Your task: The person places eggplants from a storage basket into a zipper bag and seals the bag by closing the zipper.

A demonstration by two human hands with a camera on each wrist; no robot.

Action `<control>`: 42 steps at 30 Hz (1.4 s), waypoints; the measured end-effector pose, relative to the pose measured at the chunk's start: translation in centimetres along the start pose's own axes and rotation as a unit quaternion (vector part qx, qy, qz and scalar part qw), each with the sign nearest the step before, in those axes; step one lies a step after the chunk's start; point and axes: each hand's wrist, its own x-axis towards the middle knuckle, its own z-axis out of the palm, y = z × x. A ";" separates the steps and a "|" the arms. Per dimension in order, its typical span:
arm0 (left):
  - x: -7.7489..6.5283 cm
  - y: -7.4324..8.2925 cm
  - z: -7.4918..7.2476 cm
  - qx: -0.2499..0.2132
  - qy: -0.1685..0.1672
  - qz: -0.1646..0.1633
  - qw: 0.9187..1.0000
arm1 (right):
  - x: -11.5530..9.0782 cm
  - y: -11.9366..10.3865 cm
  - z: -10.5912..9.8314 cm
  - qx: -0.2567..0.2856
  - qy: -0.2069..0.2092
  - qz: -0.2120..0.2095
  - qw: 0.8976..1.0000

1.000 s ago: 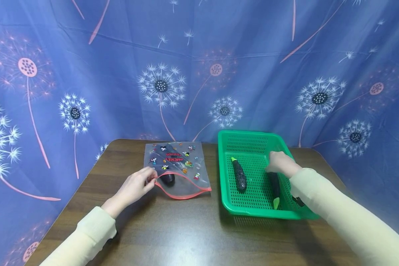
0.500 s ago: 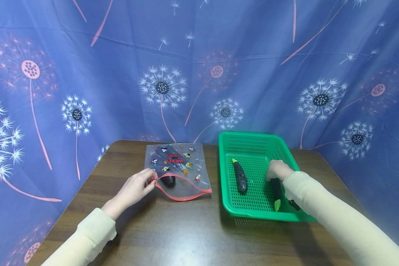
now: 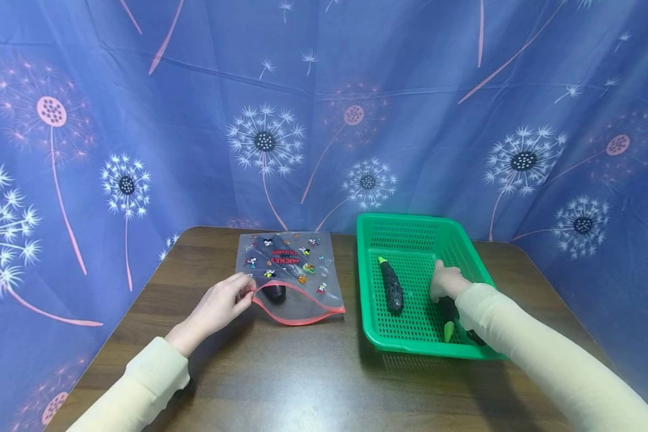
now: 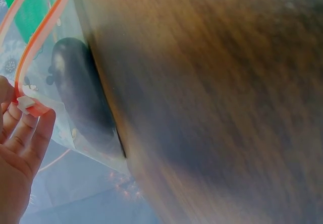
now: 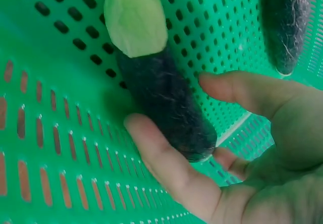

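Observation:
In the head view, my left hand (image 3: 224, 303) pinches the left corner of a clear zip bag (image 3: 324, 264) with a red zip edge, its mouth parted. A dark eggplant (image 4: 83, 85) lies inside the bag, mostly under the printed film. My right hand (image 3: 447, 282) reaches down into a green basket (image 3: 364, 282) over an eggplant (image 5: 161, 98) with a pale green cap. Thumb and index finger straddle its lower body in the right wrist view, the thumb apart from its skin. Another eggplant (image 3: 391, 288), wrinkled and dark, lies along the basket's left side.
Bag and basket stand side by side on a brown wooden table (image 3: 302, 384). Behind them hangs a blue curtain (image 3: 313, 120) printed with dandelions. The basket's raised rim surrounds my right hand.
My right hand has sunk lower into the basket, around the eggplant on the right. The left hand keeps its pinch on the bag's corner, nearly unmoved.

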 end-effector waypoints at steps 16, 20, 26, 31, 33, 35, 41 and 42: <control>0.2 0.2 -0.2 -0.003 -0.018 -0.015 1.000 | 0.7 0.1 0.6 0.008 0.011 -0.002 1.000; 0.2 0.2 -0.2 -0.005 -0.020 -0.020 1.000 | -0.3 0.0 0.2 0.036 0.010 -0.017 0.999; 0.2 0.3 -0.3 -0.007 -0.022 -0.022 1.000 | -0.8 0.1 -0.8 0.059 0.014 -0.038 0.997; 0.2 0.3 -0.3 -0.006 -0.022 -0.023 0.999 | -1.2 0.0 -1.8 0.089 0.034 -0.054 0.994; 0.2 0.3 -0.3 -0.007 -0.021 -0.022 1.000 | -1.5 -0.1 -2.2 0.094 0.045 -0.061 0.993; 0.2 0.3 -0.3 -0.007 -0.019 -0.020 1.000 | -1.8 -0.1 -2.8 0.096 0.056 -0.072 0.991; 0.1 0.2 -0.2 -0.010 -0.015 -0.021 1.000 | -2.9 -0.3 -4.8 0.117 0.074 -0.102 0.985; 0.1 0.2 -0.2 -0.009 -0.015 -0.021 1.000 | -3.0 -0.3 -5.0 0.120 0.076 -0.105 0.984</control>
